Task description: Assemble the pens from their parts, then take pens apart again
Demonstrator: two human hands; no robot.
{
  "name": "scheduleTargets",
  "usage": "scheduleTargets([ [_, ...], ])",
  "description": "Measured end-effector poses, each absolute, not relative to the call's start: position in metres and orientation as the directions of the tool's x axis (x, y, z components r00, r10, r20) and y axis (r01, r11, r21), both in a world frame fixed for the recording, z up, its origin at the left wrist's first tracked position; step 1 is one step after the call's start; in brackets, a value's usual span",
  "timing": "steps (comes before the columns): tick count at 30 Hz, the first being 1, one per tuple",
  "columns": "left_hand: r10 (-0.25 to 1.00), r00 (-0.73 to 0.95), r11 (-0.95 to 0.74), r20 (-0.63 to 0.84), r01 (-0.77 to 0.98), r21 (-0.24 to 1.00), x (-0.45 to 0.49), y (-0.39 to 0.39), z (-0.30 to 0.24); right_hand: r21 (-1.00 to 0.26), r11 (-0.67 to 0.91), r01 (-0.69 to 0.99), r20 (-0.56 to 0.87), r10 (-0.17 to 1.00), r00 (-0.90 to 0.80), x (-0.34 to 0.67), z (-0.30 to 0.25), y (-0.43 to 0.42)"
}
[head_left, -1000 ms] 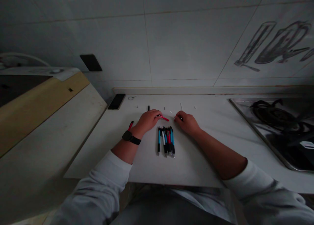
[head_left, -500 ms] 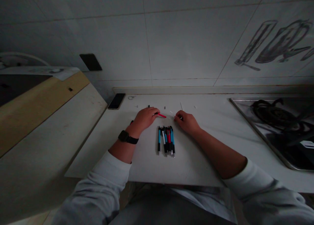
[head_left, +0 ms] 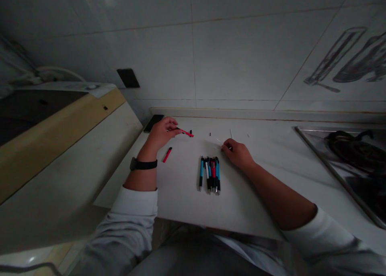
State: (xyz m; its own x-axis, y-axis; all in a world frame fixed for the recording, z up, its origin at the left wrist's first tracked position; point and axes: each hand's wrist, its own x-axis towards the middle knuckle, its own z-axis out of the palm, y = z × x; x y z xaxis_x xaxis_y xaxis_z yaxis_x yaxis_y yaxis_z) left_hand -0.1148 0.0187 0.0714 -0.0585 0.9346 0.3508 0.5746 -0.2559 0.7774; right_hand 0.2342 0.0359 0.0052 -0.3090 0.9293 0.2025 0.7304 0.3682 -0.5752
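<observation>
My left hand (head_left: 163,133) pinches a red pen barrel (head_left: 188,133) between thumb and fingers, off to the left above the counter. A small black pen part (head_left: 191,131) stands beside that barrel. Below the hand lies another red pen piece with a black end (head_left: 167,154). My right hand (head_left: 238,152) rests on the counter with its fingers curled together; what they hold, if anything, is hidden. Between my arms lies a row of pens (head_left: 210,175) in blue, white, red and black. A thin white stick (head_left: 231,133) lies just behind my right hand.
A phone (head_left: 153,123) lies at the back left of the white counter (head_left: 187,191), partly behind my left hand. Tiny parts are scattered near the wall, among them a small black piece (head_left: 210,134). A gas stove (head_left: 346,155) is at the right, a pale cabinet (head_left: 90,159) at the left.
My left hand has moved left and back toward the phone, carrying the red barrel. The red piece by its wrist now shows fully. My right hand stays by the pens; the view has shifted slightly.
</observation>
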Motion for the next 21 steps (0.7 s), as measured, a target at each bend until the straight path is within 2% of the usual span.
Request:
scheduleTargets([
  [7, 0.979, 0.056, -0.188, 0.194, 0.609, 0.771, -0.13, 0.011, 0.077, -0.573, 0.368, 0.732, 0.202, 0.93, -0.309, 0.234, 0.005, 0.036],
  [10, 0.989, 0.144, -0.125, 0.04, 0.647, 0.752, -0.133, 0.012, 0.07, -0.564, 0.366, 0.74, 0.208, 0.93, -0.302, 0.234, 0.005, 0.036],
  [14, 0.969, 0.198, -0.053, -0.148, 0.751, 0.659, -0.133, 0.018, 0.054, -0.565, 0.363, 0.741, 0.207, 0.932, -0.298, 0.234, 0.006, 0.035],
  [21, 0.971, 0.166, -0.052, -0.172, 0.848, 0.528, -0.137, 0.025, 0.039, -0.573, 0.382, 0.725, 0.215, 0.924, -0.317, 0.235, 0.003, 0.037],
])
